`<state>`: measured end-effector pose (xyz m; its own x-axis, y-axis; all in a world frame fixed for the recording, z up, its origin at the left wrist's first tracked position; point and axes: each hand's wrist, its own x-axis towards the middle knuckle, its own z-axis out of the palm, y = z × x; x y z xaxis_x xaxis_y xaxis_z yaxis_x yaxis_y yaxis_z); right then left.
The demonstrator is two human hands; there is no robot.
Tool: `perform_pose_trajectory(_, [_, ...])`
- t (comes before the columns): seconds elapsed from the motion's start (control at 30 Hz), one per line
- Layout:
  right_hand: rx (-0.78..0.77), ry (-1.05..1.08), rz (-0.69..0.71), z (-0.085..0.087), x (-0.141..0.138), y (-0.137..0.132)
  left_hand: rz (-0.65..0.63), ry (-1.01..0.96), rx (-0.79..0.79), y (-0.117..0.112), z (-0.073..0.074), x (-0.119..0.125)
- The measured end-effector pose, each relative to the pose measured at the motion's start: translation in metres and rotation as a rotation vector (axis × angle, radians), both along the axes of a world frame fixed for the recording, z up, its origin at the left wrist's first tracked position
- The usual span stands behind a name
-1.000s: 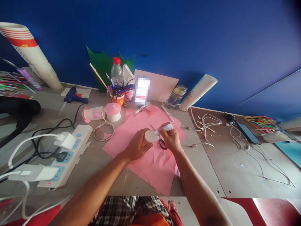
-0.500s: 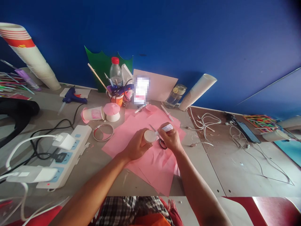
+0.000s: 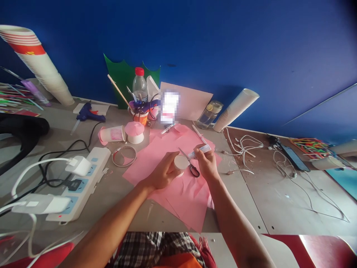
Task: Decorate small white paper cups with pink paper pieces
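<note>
- Cup of white paper (image 3: 181, 162), round closed end facing up, wrapped by the fingers of the left hand (image 3: 163, 170) in a firm, curved hold, above sheets of pink paper (image 3: 178, 199).
- Slim white tube (image 3: 201, 150) pinched narrowly in the right hand (image 3: 206, 163), long axis slanting from upper right down toward the cup, its tip just beside the round end; contact impossible to tell.
- Cup nearer the left hand and directly between both hands; right hand closer to the tube's tip.
- Black-handled scissors (image 3: 194, 171) on the pink paper, just under the right hand, blades angled away toward the far edge of the desk (image 3: 245, 201).
- Pink-topped white mushroom shape (image 3: 134, 132) and blue hot glue gun (image 3: 87, 113) well left, beyond the hands.
</note>
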<state>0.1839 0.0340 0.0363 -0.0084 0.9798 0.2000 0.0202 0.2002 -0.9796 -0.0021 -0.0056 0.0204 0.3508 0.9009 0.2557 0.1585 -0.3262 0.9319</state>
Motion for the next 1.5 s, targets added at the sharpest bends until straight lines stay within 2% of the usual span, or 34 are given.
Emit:
perform_pose_trajectory(0.17, [0.008, -0.01, 0.029, -0.001, -0.004, -0.003, -0.116, -0.067, -0.076, 0.0, 0.001, -0.001])
perform_pose_trajectory(0.33, [0.001, -0.074, 0.012, 0.002, -0.007, -0.005, -0.002, 0.009, -0.078, -0.001, -0.012, 0.001])
perform_pose_trajectory(0.43, [0.017, -0.104, -0.002, 0.004, -0.007, -0.007, 0.042, 0.046, -0.077, 0.0, -0.014, 0.004])
perform_pose_trajectory(0.57, [0.033, -0.145, -0.055, 0.009, -0.007, -0.01, 0.127, 0.112, -0.061, 0.003, -0.011, 0.008])
perform_pose_trajectory(0.73, [0.062, -0.208, -0.052, 0.011, -0.008, -0.014, 0.095, 0.119, 0.029, 0.005, -0.003, 0.011])
perform_pose_trajectory(0.97, [0.092, -0.35, -0.057, 0.015, -0.009, -0.017, 0.103, 0.108, 0.023, 0.003, 0.004, 0.012])
perform_pose_trajectory(1.33, [0.221, -0.501, -0.053, 0.013, -0.003, -0.016, 0.106, 0.13, 0.045, 0.004, 0.002, 0.01])
perform_pose_trajectory(1.5, [0.228, -0.496, -0.014, 0.016, -0.001, -0.015, 0.089, 0.136, 0.04, 0.004, 0.003, 0.011])
